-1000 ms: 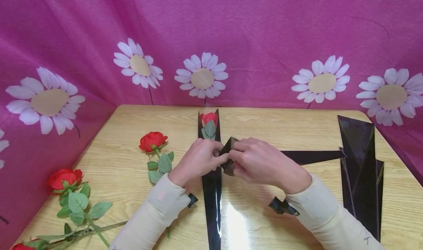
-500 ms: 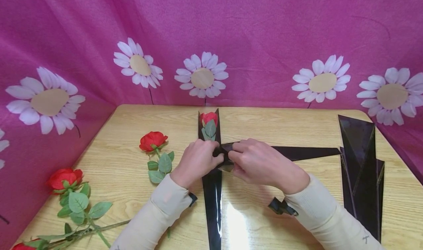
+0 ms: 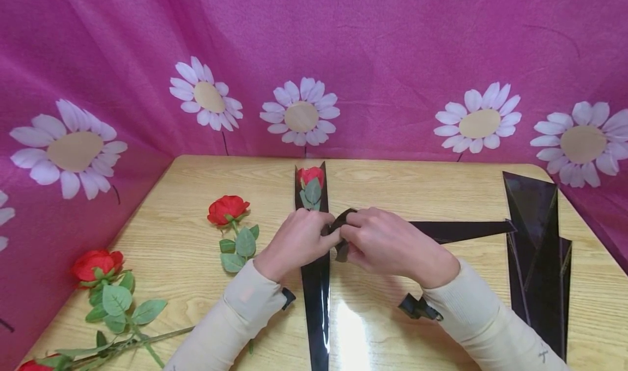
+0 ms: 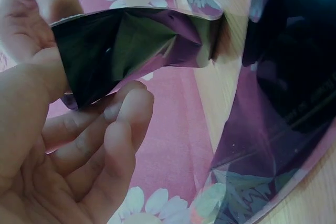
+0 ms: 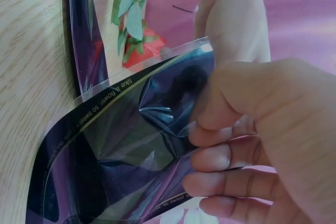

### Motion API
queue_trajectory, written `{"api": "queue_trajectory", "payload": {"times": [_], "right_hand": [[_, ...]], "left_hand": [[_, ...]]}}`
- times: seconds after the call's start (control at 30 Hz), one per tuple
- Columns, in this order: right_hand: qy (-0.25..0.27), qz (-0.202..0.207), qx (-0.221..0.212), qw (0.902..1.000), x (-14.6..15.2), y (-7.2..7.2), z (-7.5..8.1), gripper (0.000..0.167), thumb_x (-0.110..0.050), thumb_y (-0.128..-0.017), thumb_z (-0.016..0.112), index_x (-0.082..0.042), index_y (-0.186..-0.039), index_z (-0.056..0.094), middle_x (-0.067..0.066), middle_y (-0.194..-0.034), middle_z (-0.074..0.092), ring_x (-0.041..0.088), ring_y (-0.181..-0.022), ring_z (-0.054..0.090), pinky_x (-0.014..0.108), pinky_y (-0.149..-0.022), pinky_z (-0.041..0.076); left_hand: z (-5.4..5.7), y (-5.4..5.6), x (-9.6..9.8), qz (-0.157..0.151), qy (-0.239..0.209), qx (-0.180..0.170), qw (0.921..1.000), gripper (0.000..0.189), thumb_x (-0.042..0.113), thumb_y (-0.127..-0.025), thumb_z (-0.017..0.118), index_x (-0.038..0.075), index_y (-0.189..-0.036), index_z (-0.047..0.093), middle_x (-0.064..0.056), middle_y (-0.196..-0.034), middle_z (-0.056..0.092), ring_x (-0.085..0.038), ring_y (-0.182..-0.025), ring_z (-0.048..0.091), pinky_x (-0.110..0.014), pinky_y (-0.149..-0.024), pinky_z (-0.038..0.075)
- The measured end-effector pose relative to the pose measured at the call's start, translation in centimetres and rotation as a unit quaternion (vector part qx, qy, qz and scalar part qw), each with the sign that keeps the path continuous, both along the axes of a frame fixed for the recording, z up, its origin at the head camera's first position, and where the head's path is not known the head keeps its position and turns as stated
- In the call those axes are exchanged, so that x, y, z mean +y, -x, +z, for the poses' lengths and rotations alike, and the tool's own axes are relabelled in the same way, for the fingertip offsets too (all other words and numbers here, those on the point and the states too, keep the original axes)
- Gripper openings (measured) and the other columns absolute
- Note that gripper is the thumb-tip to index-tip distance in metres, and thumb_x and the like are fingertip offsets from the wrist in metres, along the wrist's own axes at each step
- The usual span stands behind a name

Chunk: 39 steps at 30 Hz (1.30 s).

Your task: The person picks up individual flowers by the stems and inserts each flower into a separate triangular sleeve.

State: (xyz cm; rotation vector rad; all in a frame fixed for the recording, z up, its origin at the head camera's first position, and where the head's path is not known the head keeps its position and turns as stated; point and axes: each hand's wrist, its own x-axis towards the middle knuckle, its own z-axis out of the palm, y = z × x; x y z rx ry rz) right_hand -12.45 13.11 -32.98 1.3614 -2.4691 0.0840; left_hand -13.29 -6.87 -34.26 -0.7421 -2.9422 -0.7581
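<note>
A black cellophane flower sleeve [image 3: 461, 231] lies sideways, its narrow end pointing right. My left hand [image 3: 298, 241] pinches one edge of its wide mouth between thumb and fingers. Opposite, my right hand [image 3: 387, 243] pinches the other edge. In the right wrist view the held sleeve [image 5: 131, 145] shows a clear rim, gold printed lettering and a gap between its layers. Seen from the left wrist, the held sleeve [image 4: 100, 51] is creased. Below my left hand a red rose [image 3: 311, 177] stands in another black sleeve [image 3: 316, 305], its middle hidden by that hand.
A loose red rose [image 3: 228, 210] lies left of my left hand, partly behind the sleeve of my arm. More roses [image 3: 98, 267] lie at the table's left front. Several black flower sleeves [image 3: 537, 262] are stacked at the right. A pink daisy-print cloth [image 3: 382, 49] backs the wooden table [image 3: 427, 191].
The mouth of the held sleeve stood spread one second ago, was flatter half a second ago, and is now partly spread again. Both hands keep nearly the same place.
</note>
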Motion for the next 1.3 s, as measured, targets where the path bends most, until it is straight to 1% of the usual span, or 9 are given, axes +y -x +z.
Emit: {"api": "queue_trajectory", "payload": {"times": [0.13, 0.37, 0.6, 0.77, 0.9, 1.03, 1.1, 1.2, 1.3], "right_hand": [[0.000, -0.007, -0.007, 1.0000, 0.1, 0.1, 0.0, 0.008, -0.011, -0.081, 0.077, -0.011, -0.086, 0.071, -0.005, -0.069, 0.051, 0.008, -0.063, 0.042, 0.021, -0.061, 0.041], [-0.001, -0.013, -0.007, 0.9999, 0.1, 0.0, 0.1, 0.010, -0.012, -0.081, 0.077, -0.012, -0.081, 0.067, -0.005, -0.069, 0.052, 0.008, -0.063, 0.043, 0.022, -0.061, 0.042], [0.005, -0.011, 0.003, 0.9999, 0.2, 0.2, 0.1, 0.014, -0.010, -0.080, 0.077, -0.013, -0.076, 0.064, -0.005, -0.067, 0.049, 0.008, -0.060, 0.042, 0.022, -0.059, 0.042], [0.010, -0.008, 0.010, 0.9999, 0.4, 0.4, 0.0, 0.017, -0.009, -0.078, 0.075, -0.014, -0.073, 0.060, -0.006, -0.066, 0.047, 0.008, -0.060, 0.040, 0.022, -0.059, 0.040], [0.008, -0.010, 0.011, 0.9999, 0.4, 0.4, 0.0, 0.017, -0.008, -0.078, 0.075, -0.014, -0.073, 0.060, -0.006, -0.066, 0.047, 0.008, -0.060, 0.039, 0.022, -0.059, 0.040], [0.007, -0.011, 0.010, 0.9999, 0.3, 0.4, 0.0, 0.016, -0.007, -0.078, 0.074, -0.014, -0.073, 0.060, -0.005, -0.066, 0.048, 0.009, -0.060, 0.040, 0.022, -0.059, 0.040], [0.008, -0.011, 0.009, 0.9999, 0.3, 0.4, 0.0, 0.016, -0.007, -0.078, 0.074, -0.014, -0.073, 0.060, -0.005, -0.066, 0.048, 0.009, -0.060, 0.040, 0.022, -0.059, 0.040], [0.009, -0.012, 0.007, 0.9999, 0.4, 0.4, 0.0, 0.017, -0.007, -0.079, 0.074, -0.014, -0.072, 0.060, -0.005, -0.065, 0.047, 0.009, -0.060, 0.039, 0.021, -0.059, 0.039], [0.009, -0.014, 0.006, 0.9998, 0.4, 0.4, 0.0, 0.017, -0.007, -0.079, 0.074, -0.014, -0.072, 0.060, -0.005, -0.065, 0.047, 0.008, -0.059, 0.038, 0.021, -0.058, 0.038]], "left_hand": [[0.4, 0.0, -0.3, -0.001, -0.016, -0.006, 0.9999, 0.027, 0.031, -0.099, 0.069, 0.013, -0.078, 0.071, 0.006, -0.053, 0.044, -0.007, -0.047, 0.040, -0.020, -0.046, 0.028], [0.9, 0.4, -1.6, 0.023, -0.039, -0.022, 0.9987, 0.024, 0.036, -0.097, 0.071, 0.015, -0.099, 0.082, 0.005, -0.061, 0.064, -0.011, -0.054, 0.052, -0.023, -0.050, 0.041], [0.4, 1.8, -3.5, 0.078, 0.004, -0.002, 0.9969, 0.023, 0.031, -0.098, 0.070, 0.012, -0.100, 0.082, 0.002, -0.065, 0.066, -0.013, -0.058, 0.053, -0.024, -0.056, 0.041], [0.4, 2.5, -5.2, 0.118, 0.028, -0.009, 0.9926, 0.024, 0.030, -0.097, 0.070, 0.009, -0.101, 0.081, -0.005, -0.075, 0.074, -0.016, -0.060, 0.055, -0.025, -0.054, 0.040], [0.5, 2.9, -6.8, 0.152, 0.051, -0.026, 0.9868, 0.025, 0.029, -0.096, 0.070, 0.008, -0.104, 0.080, -0.007, -0.079, 0.074, -0.016, -0.061, 0.053, -0.025, -0.054, 0.041], [0.8, 3.2, -8.4, 0.174, 0.058, -0.058, 0.9813, 0.026, 0.030, -0.096, 0.070, 0.006, -0.103, 0.077, -0.005, -0.066, 0.064, -0.016, -0.056, 0.051, -0.026, -0.053, 0.039], [1.0, 3.2, -9.3, 0.181, 0.059, -0.066, 0.9795, 0.027, 0.031, -0.096, 0.070, 0.006, -0.101, 0.077, -0.004, -0.065, 0.066, -0.015, -0.056, 0.057, -0.026, -0.054, 0.041], [1.3, 3.3, -10.6, 0.192, 0.046, -0.084, 0.9768, 0.027, 0.031, -0.098, 0.067, 0.005, -0.097, 0.076, -0.008, -0.073, 0.075, -0.016, -0.059, 0.069, -0.026, -0.054, 0.047], [1.4, 3.4, -11.6, 0.205, 0.032, -0.107, 0.9724, 0.030, 0.030, -0.099, 0.064, 0.004, -0.088, 0.074, -0.010, -0.079, 0.079, -0.019, -0.060, 0.073, -0.027, -0.054, 0.050]]}}
